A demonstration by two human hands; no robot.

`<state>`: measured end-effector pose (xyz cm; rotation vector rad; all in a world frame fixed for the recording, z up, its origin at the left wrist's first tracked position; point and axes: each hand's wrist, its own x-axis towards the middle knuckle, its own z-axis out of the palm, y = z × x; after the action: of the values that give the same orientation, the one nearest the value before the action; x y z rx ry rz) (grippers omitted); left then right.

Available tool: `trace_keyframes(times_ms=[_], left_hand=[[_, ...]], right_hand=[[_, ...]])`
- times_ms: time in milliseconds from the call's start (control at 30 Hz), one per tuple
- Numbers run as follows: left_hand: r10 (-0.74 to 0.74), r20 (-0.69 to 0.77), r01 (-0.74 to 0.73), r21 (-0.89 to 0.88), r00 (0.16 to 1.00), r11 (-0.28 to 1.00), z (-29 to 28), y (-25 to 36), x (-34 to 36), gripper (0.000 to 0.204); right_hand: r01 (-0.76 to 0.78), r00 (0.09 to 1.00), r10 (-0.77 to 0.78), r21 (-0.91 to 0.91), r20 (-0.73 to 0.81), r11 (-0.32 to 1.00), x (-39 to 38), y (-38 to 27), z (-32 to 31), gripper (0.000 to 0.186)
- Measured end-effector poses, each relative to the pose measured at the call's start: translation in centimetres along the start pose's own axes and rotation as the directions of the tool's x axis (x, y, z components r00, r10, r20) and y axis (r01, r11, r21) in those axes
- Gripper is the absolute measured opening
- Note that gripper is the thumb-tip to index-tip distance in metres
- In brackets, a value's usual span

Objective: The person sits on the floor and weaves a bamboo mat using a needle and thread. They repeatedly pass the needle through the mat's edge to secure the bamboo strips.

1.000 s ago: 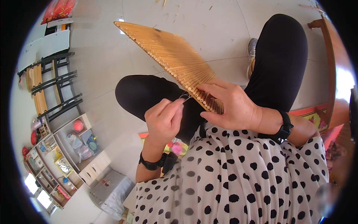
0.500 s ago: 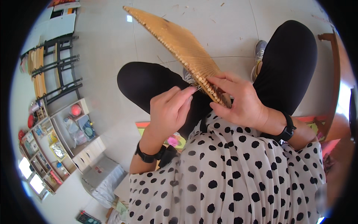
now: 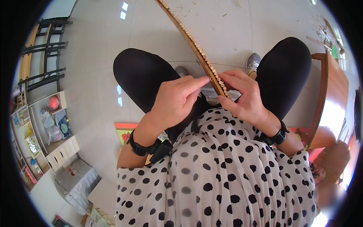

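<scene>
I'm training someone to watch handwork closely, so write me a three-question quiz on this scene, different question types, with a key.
1. Multiple choice: what lines the edge of the mat?
A) a fringe of tassels
B) round stick ends
C) a row of metal rings

2. True or false: the left hand has its index finger at the mat.

3. Fill in: the thumb at the mat's near end belongs to the ____ hand.

Key: 1. B. 2. True. 3. Right; the right hand is at that end.
</scene>
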<state>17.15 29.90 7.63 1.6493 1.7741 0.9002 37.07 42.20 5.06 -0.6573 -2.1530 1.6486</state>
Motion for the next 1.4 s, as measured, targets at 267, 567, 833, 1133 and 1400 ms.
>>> trace_keyframes(times_ms=[267,567,833,1133,1400], left_hand=[[-0.118,-0.079,0.120,0.021,0.990,0.993,-0.7,1.4,-1.9,0.022],[-0.245,-0.116,0.239,-0.063,0.963,0.969,-0.7,1.3,-3.9,0.010],[-0.373,-0.021,0.371,-0.045,0.928,0.927,-1.9,2.5,-4.7,0.010],[-0.421,-0.115,0.421,-0.026,0.900,0.907,-1.0,3.5,-4.6,0.012],[-0.201,-0.203,0.233,0.148,0.958,0.961,-0.2,3.5,-4.4,0.011]], right_hand=[[0.119,0.991,-0.123,-0.090,-0.047,0.989,0.2,-0.5,2.0,0.053],[0.133,0.988,-0.136,-0.039,-0.068,0.990,-0.4,-1.3,3.5,0.052],[0.102,0.991,-0.100,0.015,-0.087,0.995,-0.5,-1.5,2.8,0.050],[0.154,0.980,-0.146,0.049,-0.135,0.987,-0.8,-0.9,2.8,0.050],[0.189,0.975,-0.181,0.052,-0.131,0.981,-0.9,-0.7,2.9,0.049]])
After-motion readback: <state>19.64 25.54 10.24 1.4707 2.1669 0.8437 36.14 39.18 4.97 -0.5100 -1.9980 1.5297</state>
